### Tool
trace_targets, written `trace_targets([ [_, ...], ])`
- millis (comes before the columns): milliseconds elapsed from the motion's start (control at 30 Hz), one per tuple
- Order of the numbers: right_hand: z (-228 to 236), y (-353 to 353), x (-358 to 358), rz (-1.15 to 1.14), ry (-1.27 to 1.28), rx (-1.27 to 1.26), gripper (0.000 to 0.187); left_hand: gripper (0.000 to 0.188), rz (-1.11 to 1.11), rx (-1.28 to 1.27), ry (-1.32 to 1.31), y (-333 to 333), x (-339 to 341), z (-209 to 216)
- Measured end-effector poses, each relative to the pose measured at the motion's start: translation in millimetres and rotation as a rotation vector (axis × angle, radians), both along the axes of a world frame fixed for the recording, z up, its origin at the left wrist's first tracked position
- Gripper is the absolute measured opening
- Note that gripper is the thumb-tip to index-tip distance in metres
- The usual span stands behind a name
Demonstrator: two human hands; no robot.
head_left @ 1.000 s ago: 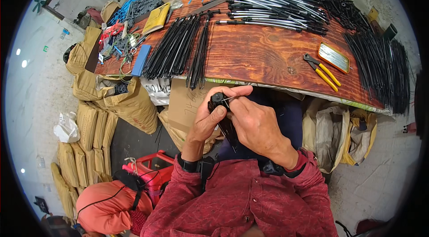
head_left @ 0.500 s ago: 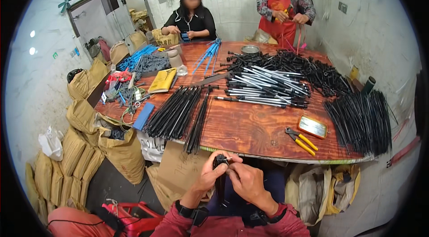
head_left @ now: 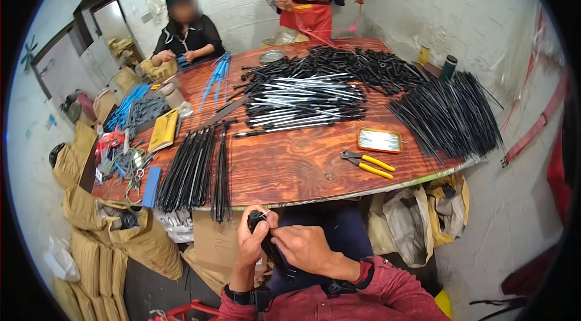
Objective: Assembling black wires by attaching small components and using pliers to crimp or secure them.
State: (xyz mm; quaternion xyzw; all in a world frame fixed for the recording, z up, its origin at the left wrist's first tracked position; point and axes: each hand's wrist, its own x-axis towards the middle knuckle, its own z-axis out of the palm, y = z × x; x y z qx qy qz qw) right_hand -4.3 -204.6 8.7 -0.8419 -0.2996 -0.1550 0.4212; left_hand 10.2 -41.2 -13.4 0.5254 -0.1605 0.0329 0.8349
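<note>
My left hand is wrapped round a bundle of thin black rods. The bundle's dark, knobby heads stick up by my thumb and its long ends hang down over my lap. A thin pale pin-like piece pokes out sideways at the top. My right hand lies against the bundle's side just below, fingers curled and pressed together; what they pinch, if anything, is hidden. On the table ahead are yellow-handled cutting pliers and a shallow orange-rimmed tin of thin silvery pins.
Piles of black rods, silver-shafted rods and long black strips cover parts of the wooden table. Filled sacks stand at left, open sacks under the right edge. Two people work across the table.
The view has swung right, so the table sits further left. My hands still hold the bundle together. Across the table, the aproned person's hands have moved apart, stretching a pink strand.
</note>
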Motion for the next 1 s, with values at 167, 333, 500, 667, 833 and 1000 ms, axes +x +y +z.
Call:
trace_targets([
  [167, 2, -21, 7, 0.022, 0.024, 0.023, 0.017, 0.035, -0.044, 0.055, 0.002, 0, 2, 2],
  [333, 37, -32, 21, -0.034, 0.067, 0.223, 0.024, 0.032, -0.081, 0.161, 0.017, -7, -3, 10],
  [500, 31, -40, 31, 0.026, -0.001, 0.185, 0.026, 0.03, -0.103, 0.209, 0.099, -9, -4, 9],
  [667, 29, -44, 30, -0.016, -0.003, 0.166, 0.024, 0.031, -0.1, 0.263, 0.092, -14, -1, 11],
  [833, 21, -44, 36, -0.02, 0.095, 0.283, 0.013, 0.032, -0.077, 0.264, 0.087, -21, 0, 10],
  [1000, 3, -50, 49, 0.255, 0.895, 0.748, 0.014, 0.03, -0.091, 0.273, 0.12, -27, 3, 8],
])
